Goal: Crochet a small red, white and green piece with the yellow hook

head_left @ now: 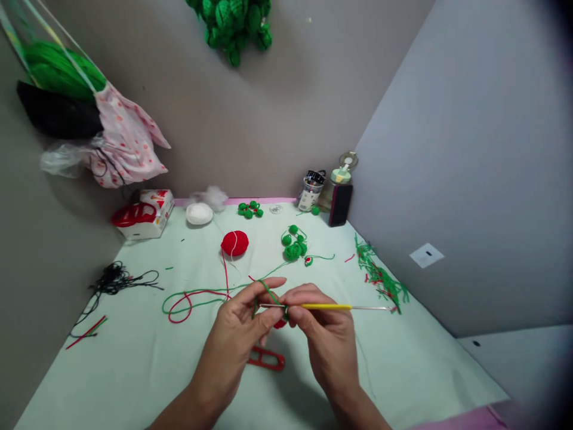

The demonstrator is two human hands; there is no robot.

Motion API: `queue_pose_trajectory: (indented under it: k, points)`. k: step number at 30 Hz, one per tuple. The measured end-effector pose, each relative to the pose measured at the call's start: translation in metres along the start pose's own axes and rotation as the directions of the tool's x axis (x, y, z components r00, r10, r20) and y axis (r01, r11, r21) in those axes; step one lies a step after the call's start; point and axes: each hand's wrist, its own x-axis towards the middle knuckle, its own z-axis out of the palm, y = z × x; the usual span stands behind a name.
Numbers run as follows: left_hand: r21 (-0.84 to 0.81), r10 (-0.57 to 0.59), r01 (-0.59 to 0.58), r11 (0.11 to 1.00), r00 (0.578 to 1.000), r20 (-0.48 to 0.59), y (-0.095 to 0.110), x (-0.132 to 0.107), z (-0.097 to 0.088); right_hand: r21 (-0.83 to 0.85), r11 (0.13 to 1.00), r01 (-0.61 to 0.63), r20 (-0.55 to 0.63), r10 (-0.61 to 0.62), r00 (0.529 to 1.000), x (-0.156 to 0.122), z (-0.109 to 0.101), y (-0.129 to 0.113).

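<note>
My right hand (324, 331) pinches a crochet hook with a yellow grip (326, 307), its metal shaft running left to right. My left hand (244, 325) is closed on a small red and green crochet piece (280, 323) at the hook's tip, with green yarn (268, 291) looped over its forefinger. The green and red strands (192, 295) trail left across the pale green table (156, 370). One strand leads to a red yarn ball (234, 243). Small red scissors (267, 358) lie under my hands.
Finished green pieces (294, 245) and another cluster (250, 209) lie beyond. Yarn scraps (380, 278) pile at the right, black cord (111, 280) at the left. A white stuffing lump (199, 213), box (150, 213), jar (310, 190) and bottle (341, 194) line the back wall.
</note>
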Motion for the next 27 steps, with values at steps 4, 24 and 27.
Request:
queue_pose_trajectory:
  k: [4, 24, 27]
  points:
    - [-0.035, 0.011, -0.01, 0.999, 0.999, 0.031, 0.005, 0.0, -0.007, -0.043, 0.999, 0.0, -0.008, 0.0, 1.0, 0.001, 0.008, 0.004]
    - [-0.221, -0.068, 0.045, 0.974, 0.993, -0.098, -0.005, 0.012, -0.021, -0.544, 0.715, 0.439, 0.259, -0.354, 0.898, 0.006, 0.014, 0.02]
    - [-0.343, -0.218, 0.206, 0.917, 0.976, 0.003, -0.001, 0.013, -0.022, -0.555, 0.681, 0.479, 0.303, -0.37, 0.878, 0.005, 0.007, 0.02]
